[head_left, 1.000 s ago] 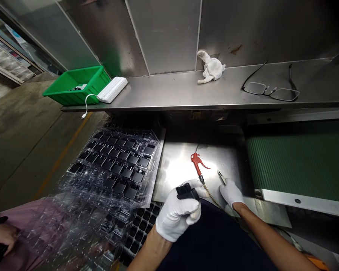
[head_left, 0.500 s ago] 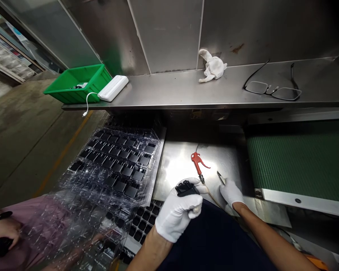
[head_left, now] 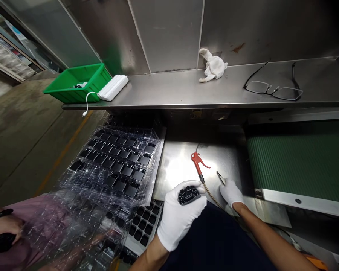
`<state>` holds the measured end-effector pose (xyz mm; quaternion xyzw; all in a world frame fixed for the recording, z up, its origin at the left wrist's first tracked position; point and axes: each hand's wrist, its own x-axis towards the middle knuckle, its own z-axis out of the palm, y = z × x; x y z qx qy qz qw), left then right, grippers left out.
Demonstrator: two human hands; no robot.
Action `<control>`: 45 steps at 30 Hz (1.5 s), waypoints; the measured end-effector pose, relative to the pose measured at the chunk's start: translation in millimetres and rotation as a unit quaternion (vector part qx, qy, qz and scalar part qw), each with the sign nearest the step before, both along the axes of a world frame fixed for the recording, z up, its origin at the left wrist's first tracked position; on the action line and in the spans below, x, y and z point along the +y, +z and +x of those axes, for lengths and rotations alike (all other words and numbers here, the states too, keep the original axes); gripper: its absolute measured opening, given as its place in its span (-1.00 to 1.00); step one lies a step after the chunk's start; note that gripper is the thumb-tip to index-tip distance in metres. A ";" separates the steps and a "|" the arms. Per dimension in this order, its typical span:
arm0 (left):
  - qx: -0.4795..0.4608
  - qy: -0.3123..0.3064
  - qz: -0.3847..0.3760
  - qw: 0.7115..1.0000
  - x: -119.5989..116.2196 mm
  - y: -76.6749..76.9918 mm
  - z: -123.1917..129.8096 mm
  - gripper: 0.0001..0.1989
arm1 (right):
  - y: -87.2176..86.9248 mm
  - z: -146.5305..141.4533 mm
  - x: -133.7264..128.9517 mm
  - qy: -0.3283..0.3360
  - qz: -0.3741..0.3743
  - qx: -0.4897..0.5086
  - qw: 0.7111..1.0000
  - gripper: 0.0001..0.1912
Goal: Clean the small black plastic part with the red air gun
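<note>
- Cradling one black moulded plastic part [head_left: 189,195] in the white-gloved left hand [head_left: 180,218], fingers curled firmly under it, its long axis slanting across the palm.
- Pinching one pair of tweezers [head_left: 220,177] in the white-gloved right hand [head_left: 231,192], fingers closed.
- One red air blow gun [head_left: 197,162] lies on the steel plate [head_left: 175,165], nearer the left hand.
</note>
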<state>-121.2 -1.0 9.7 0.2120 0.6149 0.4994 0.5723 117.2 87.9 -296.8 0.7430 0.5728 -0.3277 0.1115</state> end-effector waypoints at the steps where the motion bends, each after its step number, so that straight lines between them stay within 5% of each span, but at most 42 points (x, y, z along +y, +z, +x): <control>1: 0.010 0.000 0.003 1.000 0.2 -0.4 0.6 -0.73 | 0.3 0.1 0.0 0.000 0.001 0.001 1.000 -0.69; 19: 0.113 -0.024 0.061 0.991 -1.4 -4.8 0.0 -0.83 | 4.2 -0.7 0.3 -0.006 0.003 0.016 1.000 -0.66; 45: 0.101 -0.033 0.032 0.994 -0.7 -6.5 2.8 -0.81 | 6.3 -2.4 0.8 -0.005 0.000 0.008 1.000 -0.73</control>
